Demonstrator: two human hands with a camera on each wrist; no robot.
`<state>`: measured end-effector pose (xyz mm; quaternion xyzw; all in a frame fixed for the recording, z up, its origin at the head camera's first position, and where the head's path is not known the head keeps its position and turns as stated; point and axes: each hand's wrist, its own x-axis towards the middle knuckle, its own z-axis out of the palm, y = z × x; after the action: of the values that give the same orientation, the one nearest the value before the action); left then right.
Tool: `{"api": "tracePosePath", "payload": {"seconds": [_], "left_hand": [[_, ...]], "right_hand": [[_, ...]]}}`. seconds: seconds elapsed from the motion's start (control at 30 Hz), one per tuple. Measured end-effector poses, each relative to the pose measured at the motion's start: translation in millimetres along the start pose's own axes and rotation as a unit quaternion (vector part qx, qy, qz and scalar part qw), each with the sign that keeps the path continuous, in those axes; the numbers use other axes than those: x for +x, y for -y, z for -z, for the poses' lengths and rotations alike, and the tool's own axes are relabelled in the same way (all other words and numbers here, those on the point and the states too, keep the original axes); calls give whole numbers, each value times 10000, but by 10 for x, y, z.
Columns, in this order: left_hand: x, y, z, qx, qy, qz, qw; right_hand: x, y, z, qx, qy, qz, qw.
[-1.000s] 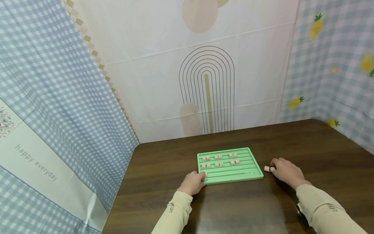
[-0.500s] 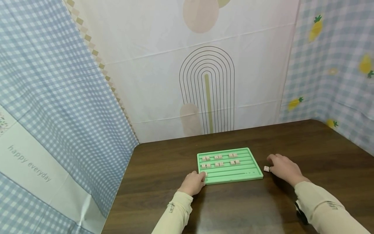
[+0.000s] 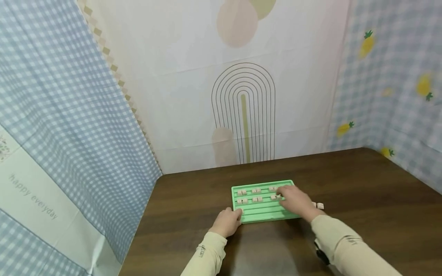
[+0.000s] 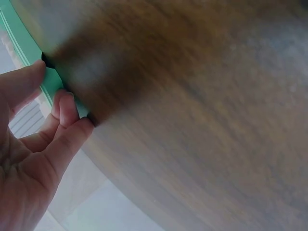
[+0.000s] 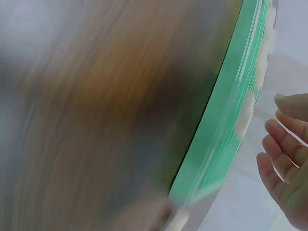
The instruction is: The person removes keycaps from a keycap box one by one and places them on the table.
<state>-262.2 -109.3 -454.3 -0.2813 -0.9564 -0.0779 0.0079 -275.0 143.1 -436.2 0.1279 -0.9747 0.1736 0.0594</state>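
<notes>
A light green grooved board [image 3: 262, 218] lies on the table, with small cream tiles [image 3: 256, 190] standing in pairs along its two far rows. My left hand [image 3: 226, 223] grips the board's near left corner, thumb on top beside a single tile; the left wrist view shows the fingertips against the green edge [image 4: 29, 41]. Over the board's right part hovers my right hand [image 3: 295, 200], its fingertips overlapping the rightmost pairs. In the right wrist view its loosely bent fingers [image 5: 276, 144] hold nothing, apart from the tiles [image 5: 245, 115].
Loose cream tiles [image 3: 320, 206] lie on the dark wooden table [image 3: 193, 199] right of the board, partly hidden by the right wrist. Behind the table hangs a white printed cloth [image 3: 186, 115], with blue checked cloth [image 3: 96, 96] at both sides.
My right hand has left the loose tiles and moved left over the board's right part. The left hand stays at the corner. The head view has tilted up slightly.
</notes>
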Motion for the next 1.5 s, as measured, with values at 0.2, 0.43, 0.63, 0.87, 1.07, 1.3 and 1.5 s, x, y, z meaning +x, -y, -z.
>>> {"api": "tracePosePath", "payload": {"seconds": [0.2, 0.43, 0.63, 0.87, 1.07, 1.3, 1.5], "left_hand": [[-41, 26, -23, 98, -215, -95, 9997], [-11, 19, -14, 279, -407, -179, 9986], [-14, 15, -23, 250, -336, -179, 9990], [-5, 26, -26, 372, -617, -350, 9968], [-16, 37, -22, 361, -661, -312, 9967], [-3, 45, -28, 325, -608, -267, 9973], [-10, 37, -11, 260, -520, -207, 9981]], "right_hand": [[147, 439, -317, 523, 186, 298, 9980], [247, 770, -586, 707, 268, 551, 9956], [245, 871, -700, 218, 9, 774, 9968], [262, 904, -708, -263, -306, 882, 9953], [280, 926, -718, -321, -280, 823, 9957], [272, 930, -737, -344, -375, 779, 9957], [268, 931, -751, -239, -461, 694, 9962]]}}
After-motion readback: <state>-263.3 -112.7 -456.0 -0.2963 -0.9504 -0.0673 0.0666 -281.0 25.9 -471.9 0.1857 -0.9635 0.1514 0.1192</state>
